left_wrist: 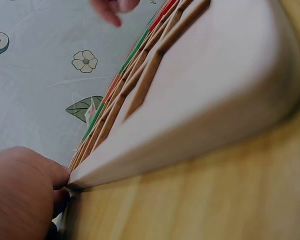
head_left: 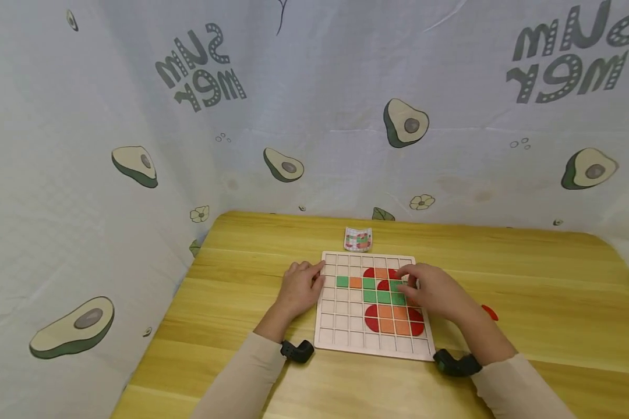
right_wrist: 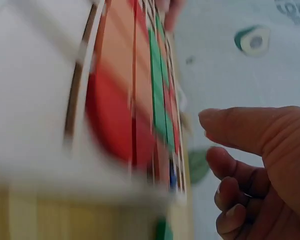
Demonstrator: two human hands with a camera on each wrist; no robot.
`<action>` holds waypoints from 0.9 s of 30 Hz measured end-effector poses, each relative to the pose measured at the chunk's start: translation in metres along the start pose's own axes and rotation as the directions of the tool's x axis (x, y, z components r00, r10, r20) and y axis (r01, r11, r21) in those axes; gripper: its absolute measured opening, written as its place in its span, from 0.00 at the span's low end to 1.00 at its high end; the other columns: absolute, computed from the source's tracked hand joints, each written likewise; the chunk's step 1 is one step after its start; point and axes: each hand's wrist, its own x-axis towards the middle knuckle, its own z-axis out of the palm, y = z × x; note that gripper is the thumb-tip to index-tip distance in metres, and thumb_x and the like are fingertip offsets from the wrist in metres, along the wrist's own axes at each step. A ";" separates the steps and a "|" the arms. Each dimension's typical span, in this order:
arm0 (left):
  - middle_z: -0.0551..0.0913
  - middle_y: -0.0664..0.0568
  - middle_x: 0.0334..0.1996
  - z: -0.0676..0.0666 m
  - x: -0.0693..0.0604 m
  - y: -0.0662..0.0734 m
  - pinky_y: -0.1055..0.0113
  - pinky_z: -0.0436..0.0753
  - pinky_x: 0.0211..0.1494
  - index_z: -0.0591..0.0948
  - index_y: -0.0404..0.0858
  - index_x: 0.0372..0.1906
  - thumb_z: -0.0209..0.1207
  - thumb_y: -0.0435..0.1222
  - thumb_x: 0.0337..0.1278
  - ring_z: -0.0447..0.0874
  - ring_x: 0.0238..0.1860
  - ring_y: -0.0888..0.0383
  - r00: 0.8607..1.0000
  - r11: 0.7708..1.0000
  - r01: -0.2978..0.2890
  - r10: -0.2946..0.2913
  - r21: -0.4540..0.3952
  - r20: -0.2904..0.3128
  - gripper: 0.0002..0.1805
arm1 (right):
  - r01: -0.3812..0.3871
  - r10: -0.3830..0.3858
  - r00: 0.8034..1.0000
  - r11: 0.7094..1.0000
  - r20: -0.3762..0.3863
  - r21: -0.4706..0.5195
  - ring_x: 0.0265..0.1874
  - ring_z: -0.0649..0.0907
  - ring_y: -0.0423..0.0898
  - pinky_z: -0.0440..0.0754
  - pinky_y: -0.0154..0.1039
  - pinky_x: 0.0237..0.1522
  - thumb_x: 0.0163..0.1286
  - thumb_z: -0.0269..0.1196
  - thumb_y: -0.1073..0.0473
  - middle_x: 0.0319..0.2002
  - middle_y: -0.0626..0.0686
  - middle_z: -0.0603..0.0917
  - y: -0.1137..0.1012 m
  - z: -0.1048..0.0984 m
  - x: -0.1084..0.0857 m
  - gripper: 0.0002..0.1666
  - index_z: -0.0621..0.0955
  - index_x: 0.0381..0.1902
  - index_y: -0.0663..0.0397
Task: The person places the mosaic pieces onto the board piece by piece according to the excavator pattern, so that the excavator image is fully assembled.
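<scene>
A pale wooden grid board (head_left: 340,323) lies flat on the table. Green squares (head_left: 383,297), orange squares (head_left: 393,327) and red rounded pieces (head_left: 417,329) fill cells in its right part, and a short green-and-orange row (head_left: 355,283) runs leftward. My left hand (head_left: 300,291) touches the board's left edge with its fingertips. Above the right part hovers my right hand (head_left: 434,291), fingers loosely bent. In the right wrist view, a gap separates thumb (right_wrist: 235,127) and fingers, with nothing visible between them. This hand hides some right-hand cells in the head view.
Behind the board stands a small curved card (head_left: 358,240) with a coloured grid pattern. A loose red piece (head_left: 490,313) lies on the table (head_left: 545,291), right of the board beside the right forearm. A white curtain (head_left: 335,116) printed with avocados hangs behind the table.
</scene>
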 end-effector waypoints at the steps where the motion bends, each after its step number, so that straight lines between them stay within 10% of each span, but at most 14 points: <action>1: 0.80 0.55 0.35 0.000 0.000 0.000 0.65 0.64 0.43 0.78 0.44 0.69 0.55 0.43 0.75 0.67 0.36 0.58 1.000 1.000 0.003 -0.003 0.001 0.002 0.23 | -0.018 0.018 1.000 1.000 0.003 -0.001 0.29 0.73 0.44 0.71 0.38 0.31 0.69 0.68 0.53 0.31 0.48 0.78 0.010 -0.004 -0.006 0.19 0.84 0.54 0.56; 14: 0.82 0.55 0.37 -0.001 -0.001 -0.004 0.64 0.66 0.43 0.78 0.45 0.69 0.55 0.44 0.75 0.69 0.37 0.57 1.000 1.000 0.003 -0.003 0.006 -0.009 0.23 | -0.153 0.152 0.986 0.988 0.063 0.016 0.26 0.72 0.40 0.68 0.35 0.28 0.66 0.71 0.47 0.30 0.47 0.78 0.095 -0.033 -0.063 0.22 0.83 0.46 0.58; 27: 0.83 0.53 0.39 0.002 0.001 0.000 0.64 0.66 0.44 0.78 0.45 0.70 0.54 0.44 0.76 0.69 0.38 0.57 1.000 1.000 0.025 -0.025 -0.004 0.005 0.23 | -0.122 0.122 0.992 0.993 0.029 -0.004 0.21 0.72 0.39 0.68 0.34 0.26 0.69 0.68 0.49 0.27 0.46 0.76 0.075 -0.029 -0.058 0.16 0.83 0.42 0.55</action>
